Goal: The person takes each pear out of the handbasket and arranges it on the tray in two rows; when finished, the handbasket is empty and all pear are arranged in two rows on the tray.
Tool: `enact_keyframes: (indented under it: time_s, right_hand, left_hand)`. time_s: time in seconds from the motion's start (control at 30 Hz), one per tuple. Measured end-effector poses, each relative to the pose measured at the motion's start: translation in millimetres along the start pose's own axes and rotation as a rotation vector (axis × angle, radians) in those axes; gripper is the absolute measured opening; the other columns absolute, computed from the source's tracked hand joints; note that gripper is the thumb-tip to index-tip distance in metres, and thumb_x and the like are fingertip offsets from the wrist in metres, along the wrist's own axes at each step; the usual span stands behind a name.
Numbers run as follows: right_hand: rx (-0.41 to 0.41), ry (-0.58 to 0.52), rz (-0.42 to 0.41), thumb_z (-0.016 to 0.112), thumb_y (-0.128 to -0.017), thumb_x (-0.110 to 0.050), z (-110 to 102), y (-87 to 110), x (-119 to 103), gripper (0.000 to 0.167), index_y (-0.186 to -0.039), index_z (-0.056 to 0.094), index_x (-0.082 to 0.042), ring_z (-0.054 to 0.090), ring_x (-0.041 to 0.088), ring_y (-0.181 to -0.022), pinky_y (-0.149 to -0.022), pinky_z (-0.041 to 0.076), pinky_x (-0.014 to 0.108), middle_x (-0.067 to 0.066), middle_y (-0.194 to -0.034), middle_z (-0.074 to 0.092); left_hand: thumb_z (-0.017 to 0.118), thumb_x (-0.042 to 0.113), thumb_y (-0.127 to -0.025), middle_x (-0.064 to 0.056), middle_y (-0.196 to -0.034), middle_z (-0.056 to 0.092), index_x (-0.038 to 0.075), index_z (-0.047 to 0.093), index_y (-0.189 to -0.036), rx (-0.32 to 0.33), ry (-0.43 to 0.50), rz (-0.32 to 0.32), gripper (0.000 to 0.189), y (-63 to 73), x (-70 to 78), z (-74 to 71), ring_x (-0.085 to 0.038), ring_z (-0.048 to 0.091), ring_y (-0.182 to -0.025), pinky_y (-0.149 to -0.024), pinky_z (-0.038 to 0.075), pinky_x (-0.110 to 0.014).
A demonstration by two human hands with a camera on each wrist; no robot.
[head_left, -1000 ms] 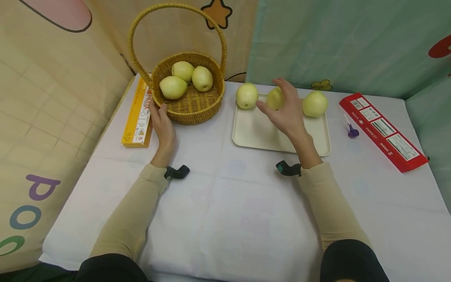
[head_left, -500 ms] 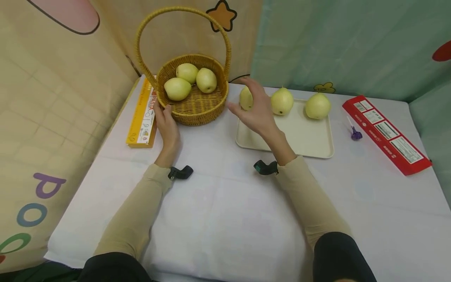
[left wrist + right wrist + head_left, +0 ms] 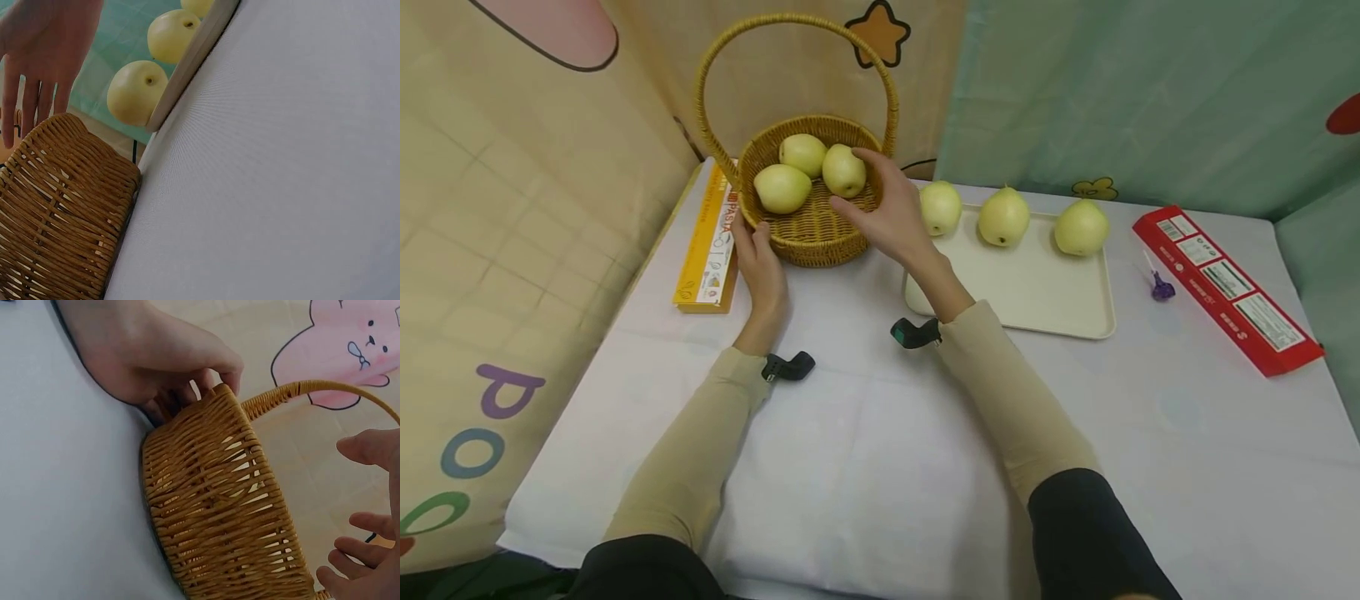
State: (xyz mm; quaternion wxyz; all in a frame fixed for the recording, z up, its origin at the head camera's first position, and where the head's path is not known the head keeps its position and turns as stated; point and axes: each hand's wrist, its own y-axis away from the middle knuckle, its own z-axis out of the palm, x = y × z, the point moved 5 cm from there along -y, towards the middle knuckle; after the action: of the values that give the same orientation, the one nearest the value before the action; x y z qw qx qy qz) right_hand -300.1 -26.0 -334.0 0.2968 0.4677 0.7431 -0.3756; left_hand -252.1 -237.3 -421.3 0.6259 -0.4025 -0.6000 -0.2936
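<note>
A wicker basket (image 3: 820, 250) with a tall handle holds three pale yellow-green pears (image 3: 782, 189). My left hand (image 3: 763, 279) grips its left front side, thumb up at the rim; in the right wrist view, that hand (image 3: 144, 359) bends round the wickerwork. Over the basket's right rim is my right hand (image 3: 891, 212), thumb and fingers spread apart with nothing between them. Its fingertips overlap the rightmost pear (image 3: 844, 172) in the head view. Three more pears (image 3: 1003, 218) sit in a row along the back of a cream tray (image 3: 1037, 308).
A yellow pasta box (image 3: 703, 258) stands close against the basket's left. To the right of the tray lie a purple-wrapped lollipop (image 3: 1162, 289) and a long red box (image 3: 1232, 292). Patterned curtains (image 3: 1120, 92) hang right behind the white-covered table (image 3: 865, 467).
My right hand has moved left from above the tray, past its leftmost pear, to the basket. My left hand stays at the basket, and the pears have not moved.
</note>
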Motion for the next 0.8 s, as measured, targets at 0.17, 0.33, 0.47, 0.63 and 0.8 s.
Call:
enact_keyframes:
  time_s: [0.17, 0.33, 0.47, 0.63, 0.8]
  right_hand:
    - [-0.007, -0.136, 0.011, 0.078, -0.092, -0.039, 11, -18.7, -2, 0.074, -0.156, 0.049, -0.015, 0.051, 0.023, -0.143, -0.118, 0.044, 0.039, 0.007, -0.157, 0.053]
    - [-0.012, -0.168, 0.068, 0.078, -0.093, -0.039, 18, -37.1, 2, 0.076, -0.158, 0.047, -0.017, 0.042, 0.014, -0.150, -0.121, 0.040, 0.033, 0.001, -0.162, 0.048]
    - [-0.011, -0.155, 0.092, 0.077, -0.093, -0.039, 24, -50.2, 6, 0.076, -0.159, 0.046, -0.017, 0.042, 0.015, -0.151, -0.122, 0.036, 0.028, -0.002, -0.163, 0.048]
    - [-0.019, -0.106, 0.138, 0.075, -0.094, -0.039, 27, -63.3, 12, 0.074, -0.159, 0.046, -0.021, 0.040, 0.010, -0.151, -0.120, 0.032, 0.020, -0.005, -0.164, 0.045]
    - [-0.067, -0.127, 0.224, 0.075, -0.094, -0.039, 30, -73.7, 18, 0.078, -0.162, 0.041, -0.023, 0.038, 0.010, -0.151, -0.120, 0.033, 0.021, -0.006, -0.167, 0.040]
  left_hand:
    - [0.039, 0.029, -0.109, 0.008, -0.170, 0.034, 0.022, 0.031, -0.165, 0.009, -0.001, -0.002, 0.057, -0.6, -0.3, -0.7, 0.004, 0.031, -0.150, -0.121, 0.024, -0.012]
    - [0.039, 0.030, -0.110, 0.008, -0.171, 0.032, 0.021, 0.030, -0.166, 0.001, 0.001, 0.000, 0.057, -1.3, -1.9, 0.2, 0.004, 0.030, -0.150, -0.121, 0.023, -0.012]
    - [0.039, 0.029, -0.109, 0.007, -0.171, 0.032, 0.021, 0.030, -0.165, 0.008, -0.005, 0.001, 0.057, -1.3, -1.7, -0.6, 0.004, 0.030, -0.150, -0.121, 0.024, -0.012]
    - [0.039, 0.030, -0.110, 0.006, -0.172, 0.031, 0.020, 0.030, -0.166, 0.011, -0.002, -0.008, 0.058, 0.5, 0.4, 0.4, 0.003, 0.030, -0.151, -0.121, 0.023, -0.012]
    - [0.039, 0.031, -0.109, 0.007, -0.171, 0.032, 0.021, 0.030, -0.166, 0.016, -0.011, -0.009, 0.058, 0.6, 0.9, 0.3, 0.004, 0.030, -0.151, -0.121, 0.023, -0.011]
